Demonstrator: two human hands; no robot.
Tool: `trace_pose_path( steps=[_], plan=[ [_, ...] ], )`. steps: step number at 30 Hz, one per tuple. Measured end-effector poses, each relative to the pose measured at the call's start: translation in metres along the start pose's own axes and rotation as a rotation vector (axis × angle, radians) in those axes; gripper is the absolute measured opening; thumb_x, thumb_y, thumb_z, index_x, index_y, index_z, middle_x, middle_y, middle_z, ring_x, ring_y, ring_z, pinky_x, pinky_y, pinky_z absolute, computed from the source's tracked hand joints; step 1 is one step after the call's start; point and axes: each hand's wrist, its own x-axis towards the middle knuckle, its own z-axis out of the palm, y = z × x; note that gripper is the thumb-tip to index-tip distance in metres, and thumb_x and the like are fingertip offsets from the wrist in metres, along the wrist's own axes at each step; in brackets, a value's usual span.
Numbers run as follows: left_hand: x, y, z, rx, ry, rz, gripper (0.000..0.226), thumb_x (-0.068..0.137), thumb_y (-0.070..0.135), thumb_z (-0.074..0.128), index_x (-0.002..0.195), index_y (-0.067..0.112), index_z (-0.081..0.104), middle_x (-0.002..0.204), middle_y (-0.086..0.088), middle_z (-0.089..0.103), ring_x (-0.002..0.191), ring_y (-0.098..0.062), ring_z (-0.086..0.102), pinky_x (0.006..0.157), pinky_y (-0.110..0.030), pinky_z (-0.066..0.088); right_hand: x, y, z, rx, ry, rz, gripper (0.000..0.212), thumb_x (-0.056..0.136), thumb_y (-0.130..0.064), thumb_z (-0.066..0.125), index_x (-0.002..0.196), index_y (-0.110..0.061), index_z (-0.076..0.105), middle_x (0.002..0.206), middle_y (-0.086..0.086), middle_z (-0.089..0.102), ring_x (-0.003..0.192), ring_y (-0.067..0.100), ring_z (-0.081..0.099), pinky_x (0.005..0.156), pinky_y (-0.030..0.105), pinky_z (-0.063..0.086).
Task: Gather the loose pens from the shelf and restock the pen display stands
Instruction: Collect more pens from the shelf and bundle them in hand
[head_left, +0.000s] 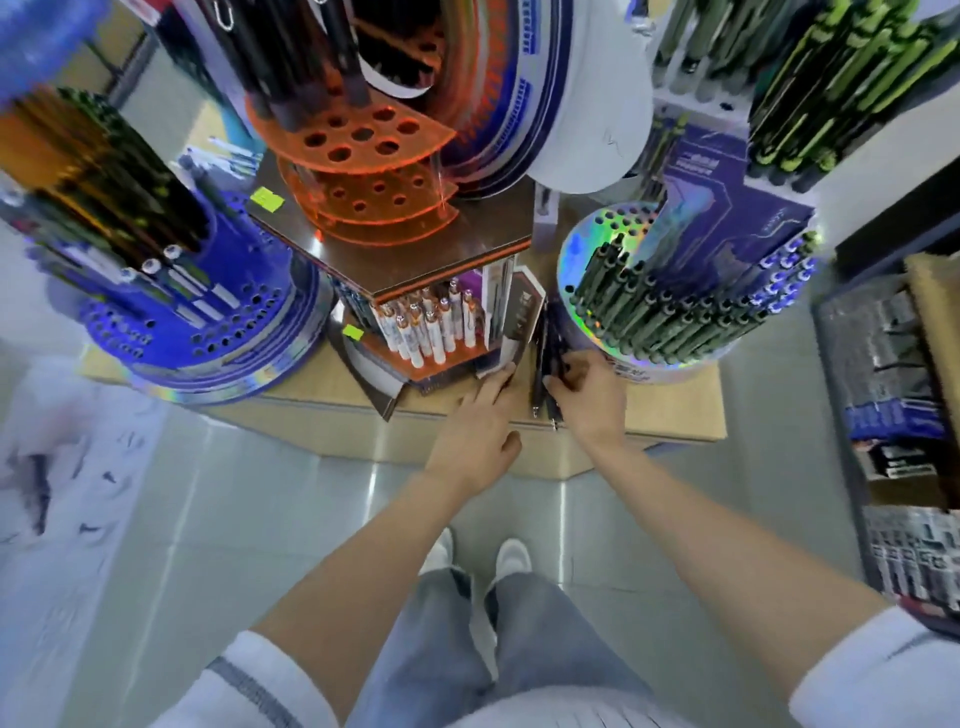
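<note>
— Pale wooden shelf top (675, 410) above a glossy grey tiled floor (260, 493), and crowded with pen displays. What stands in the middle?

— An orange acrylic tiered stand (358, 140) with rows of round holes, set on a brown hexagonal deck. Under that deck, white pens with orange tips (431, 327) stand upright.

— And on either side of it?

— Left of the orange stand is a round blue stand (234, 312) with many holes showing; its pens are blurred. Right of the orange stand is a round silver holographic stand (582, 249) ringed with dark green pens (649, 312) that lean outward.

— Where are the loose pens?

— A bundle of dark loose pens (545, 364) sits in the gap just right of the orange stand's foot, between it and the silver stand. The near ends poke past the shelf's front edge, toward the person.

— What does the right hand do?

— The right hand (592, 395), just right of the orange stand's foot, has its fingers curled round that bundle and grips it.

— The left?

— The left hand (478, 431) lies in front of the orange stand's foot with its fingers nearly straight. Its fingertips (501, 375) touch the dark card panel (522, 312) there, and it holds nothing.

— Anything nearer than that?

— White shoes (511, 556) on the floor, well in front of the orange stand.
</note>
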Motion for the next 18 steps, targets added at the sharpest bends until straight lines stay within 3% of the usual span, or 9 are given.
trace_pose_path(
  steps=[3, 5, 8, 11, 14, 18],
  plan=[
    [-0.001, -0.003, -0.003, -0.076, 0.045, 0.002, 0.055, 0.084, 0.013, 0.057, 0.137, 0.008, 0.046, 0.153, -0.009, 0.031, 0.135, -0.03, 0.037, 0.108, -0.041, 0.036, -0.008, -0.002, -0.004, 0.077, -0.019, -0.128, 0.021, 0.082, -0.012, 0.072, 0.1, -0.015, 0.062, 0.078, 0.003, 0.065, 0.075, 0.025, 0.063, 0.074, 0.036, 0.05],
    [-0.006, -0.007, -0.005, -0.115, 0.11, 0.001, 0.047, 0.082, 0.01, 0.058, 0.129, 0.009, 0.056, 0.141, -0.011, 0.046, 0.124, -0.032, 0.047, 0.103, -0.043, 0.041, -0.017, -0.008, -0.009, 0.107, -0.056, -0.229, 0.016, 0.085, -0.012, 0.069, 0.095, -0.021, 0.061, 0.074, -0.002, 0.063, 0.071, 0.02, 0.061, 0.071, 0.032, 0.048],
    [-0.025, -0.018, -0.012, -0.138, 0.25, -0.034, 0.031, 0.081, 0.01, 0.058, 0.112, 0.013, 0.066, 0.113, -0.007, 0.062, 0.104, -0.029, 0.058, 0.082, -0.041, 0.051, -0.036, -0.019, -0.004, 0.103, -0.185, -0.318, 0.009, 0.089, -0.012, 0.064, 0.089, -0.021, 0.063, 0.073, -0.004, 0.065, 0.067, 0.013, 0.058, 0.069, 0.027, 0.046],
    [-0.057, -0.04, -0.022, -0.171, 0.341, -0.202, 0.024, 0.087, 0.016, 0.056, 0.109, 0.017, 0.065, 0.101, -0.002, 0.066, 0.092, -0.026, 0.062, 0.068, -0.036, 0.05, -0.056, -0.035, 0.019, 0.003, -0.321, -0.386, 0.009, 0.088, -0.015, 0.065, 0.083, -0.022, 0.063, 0.065, -0.008, 0.061, 0.059, 0.003, 0.054, 0.063, 0.022, 0.044],
    [-0.098, -0.079, -0.032, -0.233, 0.37, -0.404, 0.023, 0.088, 0.02, 0.056, 0.109, 0.022, 0.064, 0.097, -0.001, 0.066, 0.091, -0.023, 0.063, 0.072, -0.035, 0.049, -0.079, -0.061, 0.06, -0.074, -0.465, -0.485, 0.014, 0.086, -0.014, 0.066, 0.083, -0.027, 0.061, 0.065, -0.012, 0.057, 0.058, -0.001, 0.051, 0.061, 0.019, 0.042],
    [-0.167, -0.149, -0.046, -0.276, 0.435, -0.603, 0.022, 0.088, 0.016, 0.056, 0.107, 0.018, 0.065, 0.099, -0.005, 0.066, 0.093, -0.029, 0.063, 0.079, -0.038, 0.05, -0.117, -0.107, 0.137, -0.159, -0.656, -0.614, 0.011, 0.081, -0.024, 0.061, 0.089, -0.031, 0.062, 0.07, -0.013, 0.059, 0.062, 0.006, 0.056, 0.066, 0.037, 0.053]
  ],
)
